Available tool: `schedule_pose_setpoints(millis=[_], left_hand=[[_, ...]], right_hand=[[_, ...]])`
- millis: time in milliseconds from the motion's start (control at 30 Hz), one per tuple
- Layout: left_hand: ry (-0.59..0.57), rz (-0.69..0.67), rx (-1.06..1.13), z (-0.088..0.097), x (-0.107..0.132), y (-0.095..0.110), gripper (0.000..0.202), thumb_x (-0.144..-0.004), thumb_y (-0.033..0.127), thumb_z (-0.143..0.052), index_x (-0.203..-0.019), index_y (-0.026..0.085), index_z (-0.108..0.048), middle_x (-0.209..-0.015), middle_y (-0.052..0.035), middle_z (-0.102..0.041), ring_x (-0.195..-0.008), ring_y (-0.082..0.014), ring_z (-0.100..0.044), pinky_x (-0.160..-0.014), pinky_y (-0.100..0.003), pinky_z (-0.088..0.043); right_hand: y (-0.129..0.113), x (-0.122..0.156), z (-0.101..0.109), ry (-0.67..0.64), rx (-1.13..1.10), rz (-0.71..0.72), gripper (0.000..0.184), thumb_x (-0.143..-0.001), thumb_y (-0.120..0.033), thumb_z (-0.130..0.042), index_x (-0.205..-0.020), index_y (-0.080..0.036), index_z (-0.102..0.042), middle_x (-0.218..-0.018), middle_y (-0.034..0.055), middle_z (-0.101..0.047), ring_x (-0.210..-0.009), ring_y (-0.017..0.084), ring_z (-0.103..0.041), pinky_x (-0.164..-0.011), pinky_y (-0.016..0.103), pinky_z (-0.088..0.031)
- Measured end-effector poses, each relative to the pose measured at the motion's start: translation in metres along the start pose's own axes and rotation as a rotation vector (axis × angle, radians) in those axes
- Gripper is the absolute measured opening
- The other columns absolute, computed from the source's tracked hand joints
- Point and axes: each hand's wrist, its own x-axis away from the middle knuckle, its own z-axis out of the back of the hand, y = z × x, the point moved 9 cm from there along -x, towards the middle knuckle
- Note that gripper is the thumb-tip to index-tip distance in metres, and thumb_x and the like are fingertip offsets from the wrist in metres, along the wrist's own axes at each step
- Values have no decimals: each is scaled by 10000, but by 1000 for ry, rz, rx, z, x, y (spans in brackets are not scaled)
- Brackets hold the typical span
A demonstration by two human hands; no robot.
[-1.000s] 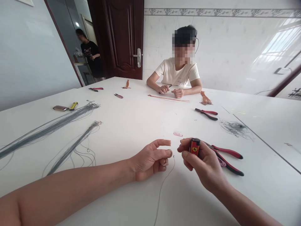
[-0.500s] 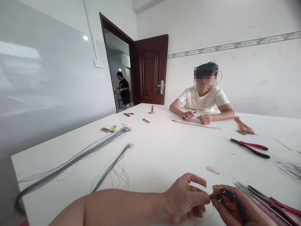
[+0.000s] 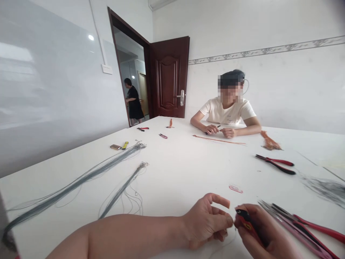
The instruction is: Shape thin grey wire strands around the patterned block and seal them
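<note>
My left hand [image 3: 207,223] is at the lower middle, thumb and fingertips pinched together at the tip of a thin grey line [image 3: 228,244]. The line loops down below the fingers, and its held end is too small to make out. In my right hand [image 3: 265,230] is a red and black lighter [image 3: 246,223] with a yellow emblem, tilted with its black top toward the left fingertips. The two hands are close together above the white table [image 3: 178,180]. Right beside my right hand lie tweezers [image 3: 291,226] and red-handled pliers [image 3: 318,226].
Grey line bundles [image 3: 88,176] with small metal ends stretch across the left. Further off are a yellow lighter [image 3: 125,145], red-black pliers [image 3: 277,163], snips [image 3: 163,136] and an orange bundle [image 3: 271,142]. A co-worker [image 3: 228,111] sits opposite; another person [image 3: 133,102] stands beyond the doorway.
The view has shifted slightly, so the table things sit further left. My right hand with the lighter has drawn a little away from the left fingertips. The person beyond the doorway has turned.
</note>
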Motion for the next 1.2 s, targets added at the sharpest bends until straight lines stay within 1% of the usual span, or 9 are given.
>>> schedule_pose_setpoints(millis=[33,133,267,400,533,633,800,1000,1200], left_hand=[[-6,-8,-9,0,0,1,496,-554,277,-758,-951,207,-469,-640,74,-528,-427,-28,-430,-453,-191,-327],[-21,-38,-55,-1,1,4,459,-608,261,-728,-972,214,-454,-643,79,-512,-447,-20,-415,-481,-188,-327],[-23,-61,-111,-2,4,7,502,-607,279,-738,-998,206,-430,-614,81,-486,-471,-24,-390,-492,-189,-322],[-8,-94,-164,-4,5,11,516,-612,337,-736,-993,192,-421,-594,78,-475,-489,-33,-385,-504,-196,-331],[-24,-136,-176,-5,5,13,486,-641,348,-712,-987,187,-412,-600,70,-481,-506,-39,-401,-511,-197,-345],[-42,-152,-169,-5,5,11,465,-647,334,-707,-984,191,-419,-620,67,-487,-503,-37,-405,-498,-194,-355],[-35,-167,-203,-5,6,8,468,-646,376,-705,-982,191,-436,-626,64,-493,-496,-40,-432,-494,-202,-377],[-63,-217,-261,-9,6,8,443,-687,422,-658,-997,194,-439,-645,53,-499,-498,-46,-453,-480,-204,-397],[-81,-253,-252,-10,7,8,386,-718,366,-635,-1005,182,-454,-687,36,-499,-526,-46,-454,-493,-204,-405]], right_hand=[[-1,-1,0,-27,10,-17,163,-763,-274,-518,-912,-223,-478,-733,6,-608,-664,157,-601,-597,225,-497],[-3,-3,0,-33,-47,-98,110,-794,-269,-466,-881,-206,-489,-732,12,-577,-689,163,-569,-614,250,-469],[-4,-5,-6,-8,-153,-153,148,-796,-245,-461,-938,-207,-476,-788,12,-571,-732,151,-547,-650,251,-444],[-6,-5,-7,-17,-184,-157,206,-764,-175,-468,-964,-221,-446,-782,-6,-565,-705,133,-530,-620,232,-425],[-10,-3,-6,-54,-145,-147,262,-735,-146,-468,-984,-218,-428,-740,-15,-561,-663,131,-521,-583,232,-401],[-13,-1,-6,-58,-119,-160,263,-722,-169,-468,-977,-215,-423,-693,-27,-541,-614,126,-498,-565,236,-385],[-15,0,-5,1,-91,-141,201,-713,-235,-457,-910,-228,-421,-662,-35,-539,-598,130,-503,-542,239,-369],[-11,2,-9,7,-50,-108,197,-680,-208,-443,-873,-235,-414,-637,-46,-526,-547,118,-461,-505,227,-353],[-3,3,-9,44,-129,-166,211,-679,-216,-453,-886,-228,-418,-637,-42,-537,-555,119,-461,-526,232,-365]])
